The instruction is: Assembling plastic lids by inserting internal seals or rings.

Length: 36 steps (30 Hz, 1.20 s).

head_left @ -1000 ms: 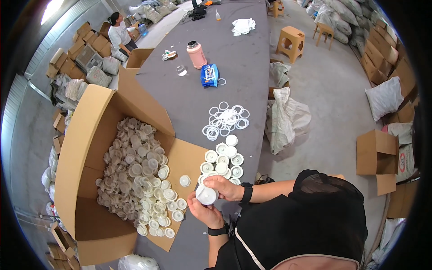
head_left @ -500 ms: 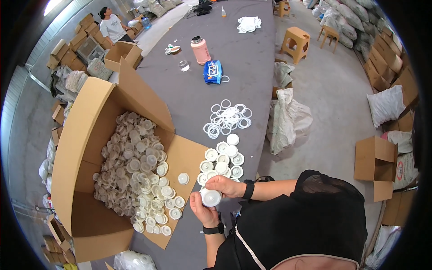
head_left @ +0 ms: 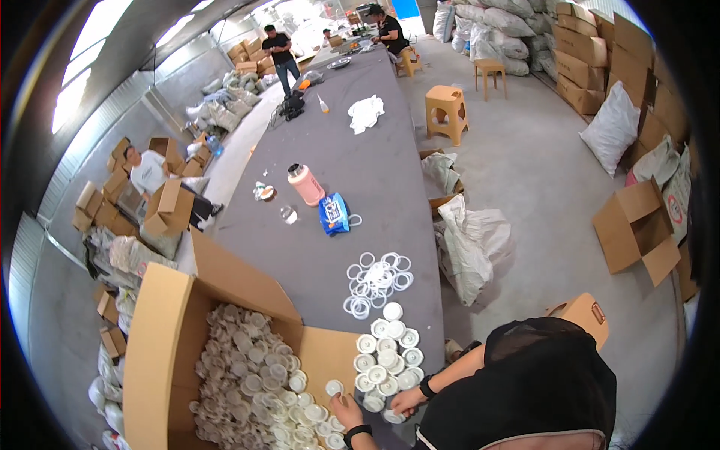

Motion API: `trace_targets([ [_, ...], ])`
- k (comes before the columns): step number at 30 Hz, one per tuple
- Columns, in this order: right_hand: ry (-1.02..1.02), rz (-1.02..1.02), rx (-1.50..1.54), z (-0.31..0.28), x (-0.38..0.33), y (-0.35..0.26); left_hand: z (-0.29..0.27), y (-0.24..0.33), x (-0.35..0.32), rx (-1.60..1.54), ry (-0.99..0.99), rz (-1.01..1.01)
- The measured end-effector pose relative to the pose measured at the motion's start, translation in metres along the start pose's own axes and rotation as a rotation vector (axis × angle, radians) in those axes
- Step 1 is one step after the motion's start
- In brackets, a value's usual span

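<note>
My left hand [head_left: 346, 412] reaches over the box's cardboard flap [head_left: 330, 346], its fingertips at the near edge of a lone white plastic cap [head_left: 334, 388]. Thumb and fingers look slightly apart, without a clear grip on that cap. At the near end of a cluster of round white caps [head_left: 386, 345] on the table, my right hand [head_left: 408, 401] has its fingers on another plastic cap [head_left: 392, 416]. Beyond the cluster lies a loose pile of white rings [head_left: 379, 279]. The large cardboard box [head_left: 156, 360] on the left holds a heap of translucent caps [head_left: 247, 360].
On the grey table [head_left: 262, 259] stand a pink bottle [head_left: 306, 186], a blue packet [head_left: 333, 214] and a small clear cup [head_left: 289, 215]. A white cloth [head_left: 366, 114] lies farther off. Stools [head_left: 447, 116] and sacks [head_left: 469, 244] line the right side. Several people are farther away.
The head view has tilted up, showing more of the room. My hands, together on one cap before, are now apart: left at the flap, right at the cap cluster.
</note>
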State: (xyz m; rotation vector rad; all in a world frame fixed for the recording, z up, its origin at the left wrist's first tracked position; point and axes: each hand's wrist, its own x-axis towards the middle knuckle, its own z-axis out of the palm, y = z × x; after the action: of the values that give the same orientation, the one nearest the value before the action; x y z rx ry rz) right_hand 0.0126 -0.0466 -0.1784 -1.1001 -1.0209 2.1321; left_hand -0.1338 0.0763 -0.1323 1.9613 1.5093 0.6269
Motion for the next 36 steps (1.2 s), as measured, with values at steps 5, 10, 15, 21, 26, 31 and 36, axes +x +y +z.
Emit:
trace_targets([
  [5,-0.004,0.024,-0.021,-0.014,0.006,-0.004,0.022,-0.03,0.035,0.4,-0.008,0.167],
  [10,0.229,0.008,-0.52,-0.011,0.0,-0.024,0.013,-0.01,0.04,0.323,0.009,-0.006],
  [15,0.152,0.138,-0.424,-0.002,-0.01,-0.06,0.015,-0.01,0.048,0.412,0.074,0.139],
  [21,0.132,0.06,-0.094,-0.014,-0.009,-0.063,0.026,-0.013,0.057,0.167,0.125,0.028],
  [26,0.383,-0.204,0.528,-0.047,-0.021,-0.088,0.028,0.068,0.037,-0.451,0.066,-0.025],
  [31,0.642,-0.283,0.677,-0.098,-0.038,-0.103,0.06,0.134,0.049,-0.037,-0.095,0.507],
  [36,0.833,-0.292,0.759,-0.149,-0.079,-0.108,0.115,0.144,0.11,-0.402,-0.318,0.128],
])
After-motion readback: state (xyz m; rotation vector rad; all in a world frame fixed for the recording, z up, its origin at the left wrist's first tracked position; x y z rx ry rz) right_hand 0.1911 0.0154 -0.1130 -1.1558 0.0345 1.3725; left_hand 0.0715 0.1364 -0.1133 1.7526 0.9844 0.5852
